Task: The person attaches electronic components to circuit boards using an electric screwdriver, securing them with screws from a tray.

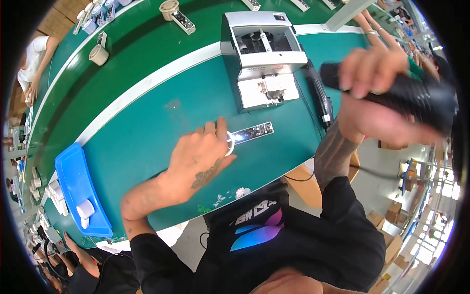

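The left hand [200, 149] had its grip closed on a white, round plastic part [232, 146] above the middle of the dark green surface [139, 130]. A narrow, pale-edged strip carrying a black circuit board [255, 132] reached out from that part toward the right, with a bright glint near the fingers; whether the strip touched the surface could not be told. The right hand [373, 76], raised well apart to the right and blurred, had its grip wrapped around a thick black cylindrical tool [421, 98].

Just beyond the strip stood a boxy grey-and-white metal machine [268, 63], with a slim black tool [321, 98] leaning upright or lying beside it, which was unclear. At the far left lay a blue plastic tray [73, 169] holding a white plastic cup-shaped part [85, 209]. A green conveyor belt [132, 54] curved behind, bearing more white parts.
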Available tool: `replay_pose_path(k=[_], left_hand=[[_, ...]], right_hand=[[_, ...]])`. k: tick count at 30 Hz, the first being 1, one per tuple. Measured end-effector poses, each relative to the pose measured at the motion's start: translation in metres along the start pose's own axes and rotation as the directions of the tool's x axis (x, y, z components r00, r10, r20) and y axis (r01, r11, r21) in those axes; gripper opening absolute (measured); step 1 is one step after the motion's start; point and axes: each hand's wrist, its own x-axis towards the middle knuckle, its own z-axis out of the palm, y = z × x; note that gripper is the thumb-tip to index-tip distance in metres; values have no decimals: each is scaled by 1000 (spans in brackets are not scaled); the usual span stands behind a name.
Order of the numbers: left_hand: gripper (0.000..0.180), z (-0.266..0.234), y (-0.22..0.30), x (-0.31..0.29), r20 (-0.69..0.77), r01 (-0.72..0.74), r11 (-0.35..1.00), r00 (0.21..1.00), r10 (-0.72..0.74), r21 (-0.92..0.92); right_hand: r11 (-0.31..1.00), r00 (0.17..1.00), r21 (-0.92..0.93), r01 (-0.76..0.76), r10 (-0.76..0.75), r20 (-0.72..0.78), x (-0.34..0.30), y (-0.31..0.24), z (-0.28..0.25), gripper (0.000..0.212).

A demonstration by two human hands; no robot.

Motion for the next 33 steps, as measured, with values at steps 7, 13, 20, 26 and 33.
replay_pose_path(k=[7, 13, 20, 26, 33], left_hand=[[63, 0, -1, 0, -14, -5, 1000, 1000, 6, 16], [62, -2, -2, -2, 9, 10, 1000, 1000, -10, -10], [63, 0, -4, 0, 7, -14, 998, 1000, 14, -57], [60, 3, -5, -1, -42, -31, 999, 999, 29, -45], [63, 5, -6, -1, -47, -32, 999, 998, 31, -21]], right_hand=[[910, 916, -168, -379, 344, -204, -20, 42, 20, 103], [879, 925, -293, -375, 336, -175, -27, 47, 23, 100], [860, 850, -4, -510, 503, -154, -55, 34, 47, 107], [843, 842, -32, -538, 534, -74, -57, 54, 73, 110], [833, 835, -63, -549, 543, -92, -63, 63, 76, 107]])
